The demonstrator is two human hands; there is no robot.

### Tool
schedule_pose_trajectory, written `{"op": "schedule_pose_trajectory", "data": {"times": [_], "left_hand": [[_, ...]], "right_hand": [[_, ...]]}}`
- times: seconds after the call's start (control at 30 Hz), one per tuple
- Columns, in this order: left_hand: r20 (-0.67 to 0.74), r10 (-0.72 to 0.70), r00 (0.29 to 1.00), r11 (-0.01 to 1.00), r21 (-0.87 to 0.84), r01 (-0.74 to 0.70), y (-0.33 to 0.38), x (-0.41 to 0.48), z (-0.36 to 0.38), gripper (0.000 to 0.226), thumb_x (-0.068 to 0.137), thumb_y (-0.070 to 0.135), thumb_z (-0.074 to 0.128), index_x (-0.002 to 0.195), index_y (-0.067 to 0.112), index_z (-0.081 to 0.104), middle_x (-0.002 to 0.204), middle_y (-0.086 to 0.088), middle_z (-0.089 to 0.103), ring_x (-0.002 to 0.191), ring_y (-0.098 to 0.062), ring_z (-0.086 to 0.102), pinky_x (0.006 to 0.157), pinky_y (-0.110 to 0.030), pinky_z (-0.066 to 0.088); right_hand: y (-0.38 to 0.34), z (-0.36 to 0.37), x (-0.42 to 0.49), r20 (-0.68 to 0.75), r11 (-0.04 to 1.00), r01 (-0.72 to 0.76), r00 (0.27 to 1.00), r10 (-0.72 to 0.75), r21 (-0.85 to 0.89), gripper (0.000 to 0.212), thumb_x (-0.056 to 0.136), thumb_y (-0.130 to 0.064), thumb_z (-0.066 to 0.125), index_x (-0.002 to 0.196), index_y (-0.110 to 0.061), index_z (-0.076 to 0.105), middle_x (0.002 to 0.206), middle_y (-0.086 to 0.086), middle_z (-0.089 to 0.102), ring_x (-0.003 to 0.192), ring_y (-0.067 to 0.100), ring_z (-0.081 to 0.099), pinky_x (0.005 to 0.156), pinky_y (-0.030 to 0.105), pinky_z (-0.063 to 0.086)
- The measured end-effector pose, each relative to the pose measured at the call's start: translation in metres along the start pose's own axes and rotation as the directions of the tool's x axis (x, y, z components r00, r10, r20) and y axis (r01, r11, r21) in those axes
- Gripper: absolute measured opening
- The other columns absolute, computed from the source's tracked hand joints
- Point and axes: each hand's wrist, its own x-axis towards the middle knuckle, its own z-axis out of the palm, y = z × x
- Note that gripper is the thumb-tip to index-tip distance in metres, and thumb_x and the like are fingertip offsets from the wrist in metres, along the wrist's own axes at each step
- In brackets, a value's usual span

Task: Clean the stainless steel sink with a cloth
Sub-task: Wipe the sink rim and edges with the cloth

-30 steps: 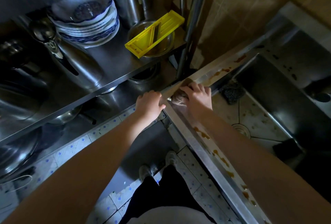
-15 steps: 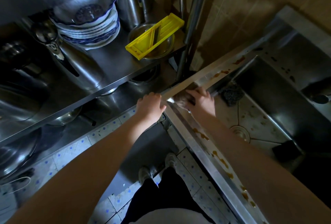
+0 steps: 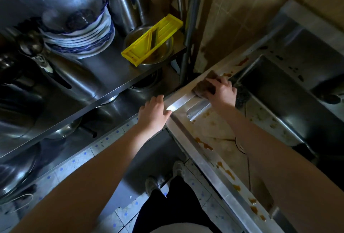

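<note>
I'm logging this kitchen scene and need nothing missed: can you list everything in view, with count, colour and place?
sink: one, steel with orange-brown stains, right
cloth: one, dark brown, on the sink's far rim
scouring pad: one, black, inside the sink beside the cloth
slicer: one, yellow, across a metal bowl on the shelf
plates: one stack, white and blue, shelf left
shelf: one, steel, left
shoes: two, grey, on the tiled floor
left hand: resting open on the sink corner
right hand: pressing the cloth
</note>
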Motion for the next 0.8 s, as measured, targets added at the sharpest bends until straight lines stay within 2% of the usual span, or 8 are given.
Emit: {"op": "schedule_pose_trajectory", "data": {"times": [0.1, 0.17, 0.37, 0.5, 0.7, 0.8], "left_hand": [[0.0, 0.014, 1.0, 1.0, -0.005, -0.014, 0.005, 0.008, 0.002, 0.058, 0.09, 0.042, 0.054, 0.138, 0.013, 0.037, 0.135, -0.009, 0.048, 0.121, -0.029, 0.047, 0.094, -0.043, 0.04], [-0.012, 0.029, 0.999, 1.0, -0.001, -0.029, 0.009, 0.013, 0.003, 0.058, 0.09, 0.042, 0.054, 0.137, 0.013, 0.037, 0.135, -0.009, 0.048, 0.121, -0.028, 0.048, 0.094, -0.042, 0.04], [-0.025, 0.078, 0.997, 0.996, 0.038, -0.077, 0.025, 0.032, 0.002, 0.059, 0.09, 0.043, 0.055, 0.137, 0.012, 0.038, 0.135, -0.01, 0.049, 0.121, -0.027, 0.049, 0.094, -0.041, 0.042], [-0.009, 0.097, 0.995, 0.994, 0.041, -0.096, 0.038, 0.044, 0.001, 0.06, 0.09, 0.043, 0.055, 0.138, 0.012, 0.037, 0.135, -0.009, 0.049, 0.123, -0.026, 0.048, 0.095, -0.04, 0.041], [-0.001, 0.138, 0.99, 0.988, 0.066, -0.138, 0.057, 0.062, -0.001, 0.057, 0.09, 0.041, 0.056, 0.136, 0.011, 0.041, 0.13, -0.011, 0.052, 0.118, -0.027, 0.051, 0.094, -0.04, 0.045], [-0.005, 0.15, 0.989, 0.986, 0.073, -0.149, 0.062, 0.068, -0.001, 0.055, 0.09, 0.041, 0.056, 0.134, 0.012, 0.042, 0.127, -0.011, 0.052, 0.115, -0.028, 0.053, 0.09, -0.04, 0.046]], "right_hand": [[0.017, -0.012, 0.023, -0.034, 0.987, -0.124, 0.991, 0.128, 0.098, 0.05, 0.083, -0.021, 0.066, 0.131, -0.031, 0.054, 0.135, 0.006, 0.048, 0.122, 0.032, 0.044, 0.102, 0.048, 0.034], [0.022, -0.017, 0.03, -0.046, 0.979, -0.149, 0.987, 0.156, 0.138, 0.048, 0.083, -0.02, 0.066, 0.129, -0.028, 0.057, 0.133, 0.007, 0.051, 0.12, 0.032, 0.046, 0.103, 0.047, 0.036], [0.016, -0.011, 0.015, -0.02, 1.0, 0.005, 1.0, -0.005, -0.02, 0.046, 0.084, -0.023, 0.063, 0.129, -0.026, 0.056, 0.127, 0.007, 0.058, 0.114, 0.031, 0.052, 0.096, 0.041, 0.034], [0.023, -0.013, 0.022, -0.029, 0.998, 0.044, 0.999, -0.046, -0.055, 0.043, 0.084, -0.021, 0.06, 0.126, -0.027, 0.059, 0.125, 0.005, 0.06, 0.115, 0.029, 0.051, 0.095, 0.04, 0.032], [0.046, -0.034, 0.064, -0.088, 0.996, -0.089, 0.992, 0.09, 0.016, 0.037, 0.08, -0.017, 0.06, 0.115, -0.029, 0.065, 0.108, 0.007, 0.069, 0.103, 0.031, 0.059, 0.096, 0.04, 0.032], [0.054, -0.037, 0.072, -0.07, 0.994, -0.11, 0.991, 0.111, 0.016, 0.039, 0.083, -0.014, 0.058, 0.119, -0.028, 0.062, 0.111, 0.008, 0.068, 0.106, 0.031, 0.058, 0.1, 0.041, 0.032]]}}
